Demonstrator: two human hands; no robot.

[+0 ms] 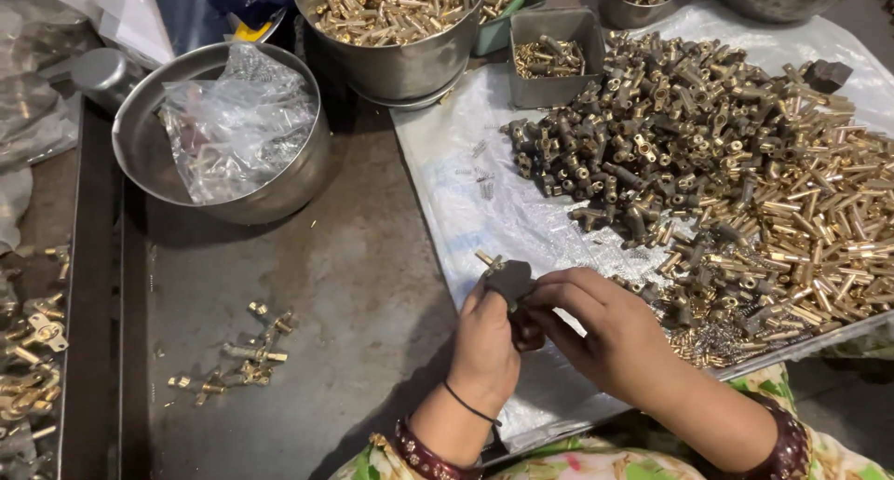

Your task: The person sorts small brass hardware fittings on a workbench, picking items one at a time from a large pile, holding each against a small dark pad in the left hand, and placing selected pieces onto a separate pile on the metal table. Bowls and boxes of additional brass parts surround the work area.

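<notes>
Head view: two hands, left hand [484, 345] and right hand [610, 336], both pinching one dark fitting [508, 280]; two steel bowls [140, 154], one tray [549, 91], too many brass parts [745, 163] to count.

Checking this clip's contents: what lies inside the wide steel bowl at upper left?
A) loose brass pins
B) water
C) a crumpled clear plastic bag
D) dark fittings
C: the wide steel bowl holds only a crumpled clear plastic bag; brass pins fill the deeper pot beside it.
</notes>
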